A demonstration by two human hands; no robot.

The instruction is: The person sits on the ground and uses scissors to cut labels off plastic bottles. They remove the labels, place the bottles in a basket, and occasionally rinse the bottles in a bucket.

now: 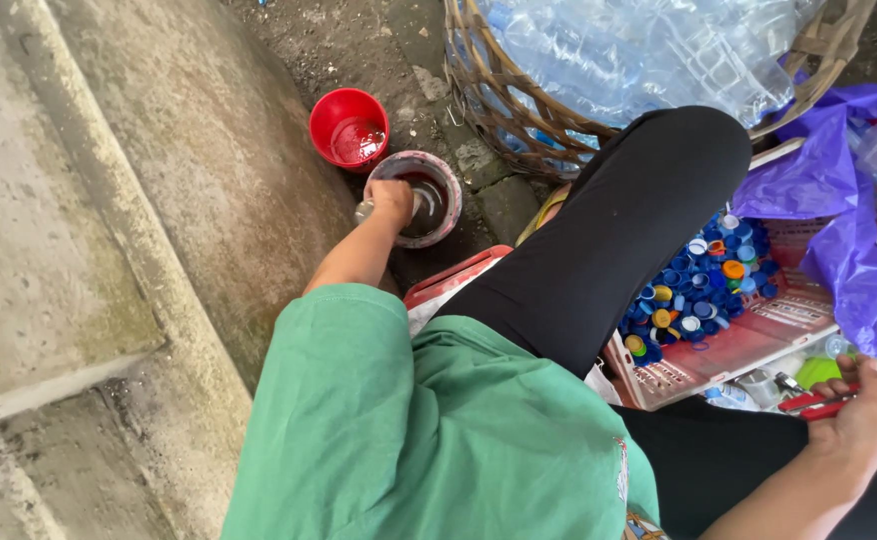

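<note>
The left hand [391, 198] reaches far out over the concrete floor [109, 250], its fingers clenched around a small clear bottle [367, 210] held at the near left rim of a round tub [421, 197] of dark liquid. Just beyond the tub, to the far left, stands a red cup [349, 128] with a little reddish liquid in it. The right hand [864, 415] lies near at the right edge, fingers grasping a red-handled tool [839, 398]; what kind of tool I cannot tell. Between the hands a bent knee in black cloth rises. To its right a red crate [749, 340] holds a heap of caps [704, 280], mostly blue, some orange and yellow. Far behind stands a wicker basket [499, 90] full of clear plastic bottles [639, 55], with a purple bag [839, 210] at its right.
</note>
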